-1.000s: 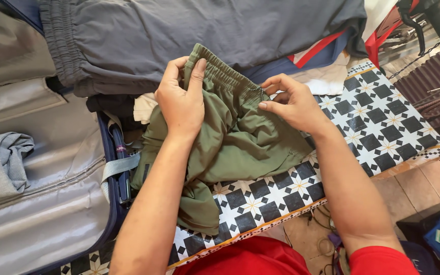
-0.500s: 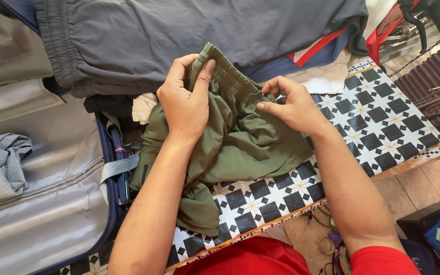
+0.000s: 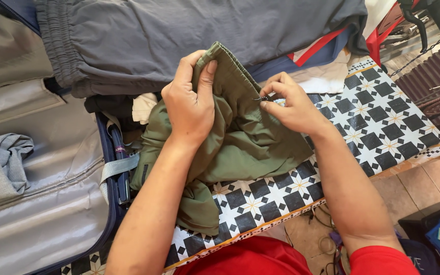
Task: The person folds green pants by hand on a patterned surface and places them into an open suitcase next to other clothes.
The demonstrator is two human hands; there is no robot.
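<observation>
- Olive-green shorts [image 3: 240,137] lie bunched on the patterned table [image 3: 383,127], over its left end, with the lower folds trailing toward the near edge and partly over the rim of the open suitcase [image 3: 52,214] just beside the table on the left.
- Elastic waistband [image 3: 230,61] is lifted off the table and runs as the long axis, slanting from the upper left down toward the right, between both hands.
- Left hand [image 3: 192,107] is closed on the waistband's upper-left end, thumb on the far side and fingers pressed over the gathered cloth; it carries most of the raised fabric.
- Right hand [image 3: 291,104] is pinched shut at the waistband's lower-right end, thumb and forefinger nipping a small dark metal item [image 3: 260,98] at the cloth edge; what kind of item it is cannot be told, being too small.
- Both hands touch the garment; the right is the one nearer the small item, the left is apart from it, along the band.
- Grey trousers [image 3: 179,35] lie spread beyond the shorts, across the far edge of the table and the suitcase, not touched by either hand.
- Folded light-grey cloth [image 3: 1,163] rests inside the suitcase lining, well apart from the hands.
- Judgement: any work on the small item turns on the right-hand pinch, with the left holding the band taut along its slant.
</observation>
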